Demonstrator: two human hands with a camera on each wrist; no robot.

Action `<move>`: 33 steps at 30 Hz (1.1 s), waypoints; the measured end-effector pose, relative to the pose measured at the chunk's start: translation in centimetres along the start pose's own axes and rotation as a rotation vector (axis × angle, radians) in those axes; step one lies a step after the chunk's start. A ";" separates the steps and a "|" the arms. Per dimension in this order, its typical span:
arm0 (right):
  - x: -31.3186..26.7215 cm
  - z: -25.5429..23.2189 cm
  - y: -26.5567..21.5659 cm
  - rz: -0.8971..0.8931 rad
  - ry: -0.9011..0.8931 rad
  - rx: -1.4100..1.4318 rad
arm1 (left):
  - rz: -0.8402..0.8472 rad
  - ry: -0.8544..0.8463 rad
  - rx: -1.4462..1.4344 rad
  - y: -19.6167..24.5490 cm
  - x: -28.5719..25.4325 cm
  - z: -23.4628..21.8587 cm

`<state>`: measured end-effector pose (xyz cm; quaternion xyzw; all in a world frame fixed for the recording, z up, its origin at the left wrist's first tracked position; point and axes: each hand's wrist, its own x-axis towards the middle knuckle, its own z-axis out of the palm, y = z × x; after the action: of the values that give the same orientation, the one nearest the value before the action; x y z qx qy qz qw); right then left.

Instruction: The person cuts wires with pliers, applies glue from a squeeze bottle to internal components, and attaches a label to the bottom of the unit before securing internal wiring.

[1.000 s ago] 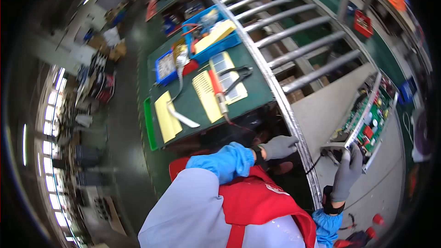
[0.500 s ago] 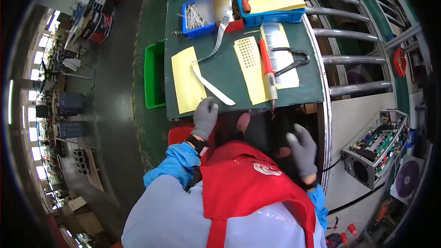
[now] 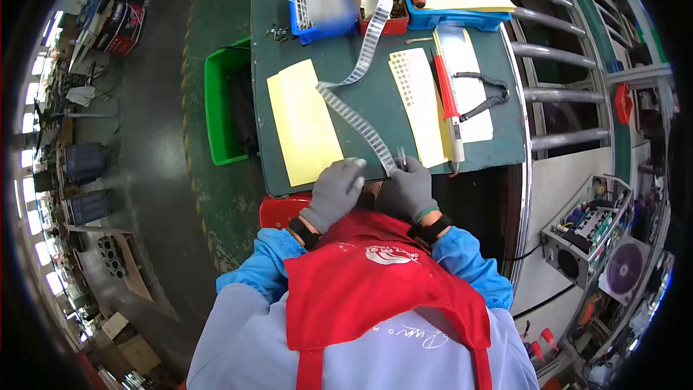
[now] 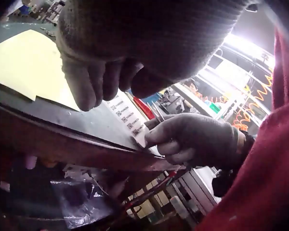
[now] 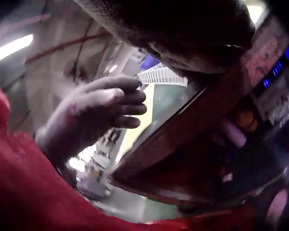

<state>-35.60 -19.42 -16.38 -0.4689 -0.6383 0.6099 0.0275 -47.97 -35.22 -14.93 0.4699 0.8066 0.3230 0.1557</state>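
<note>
A long strip of printed labels [image 3: 364,130] runs over the green table to its front edge. There my right hand [image 3: 413,186] pinches the strip's near end, as the left wrist view also shows with the labels [image 4: 125,113] at the fingertips. Two thin prongs [image 3: 401,154], like tweezer tips, stick up from the same hand. My left hand [image 3: 334,191] is beside it at the table edge, fingers loosely bent and nothing in them. Just beyond the left fingertips lies a yellow sheet [image 3: 303,123]. In the right wrist view the left hand [image 5: 94,113] shows with its fingers extended.
To the right lie a yellow dotted sheet [image 3: 419,112], a red-handled soldering iron [image 3: 447,97] and black pliers [image 3: 498,94]. Small-part bins [image 3: 307,29] and a blue tool crate [image 3: 462,20] stand at the back. A roller conveyor [image 3: 567,94] and an opened electronic unit [image 3: 588,227] are at right.
The right hand has left the electronic unit and come to the table, where it now grips the label strip. The left hand has moved from the conveyor rail to the table edge.
</note>
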 end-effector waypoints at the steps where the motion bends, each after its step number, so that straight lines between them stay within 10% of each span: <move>1: 0.6 -0.5 0.8 0.065 -0.024 0.107 | 0.073 -0.073 0.054 0.6 0.6 -0.5; 14: -2.3 -5.0 -1.6 0.280 -0.016 0.092 | 0.398 -0.416 0.351 0.4 4.4 2.6; 33: -1.5 -5.2 -2.2 -0.003 -0.098 -0.505 | 0.424 -0.460 0.363 -0.1 4.5 2.4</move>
<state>-32.85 -16.02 -12.46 -0.4300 -0.7715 0.4532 -0.1206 -49.00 -30.45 -16.56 0.7071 0.6794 0.0854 0.1765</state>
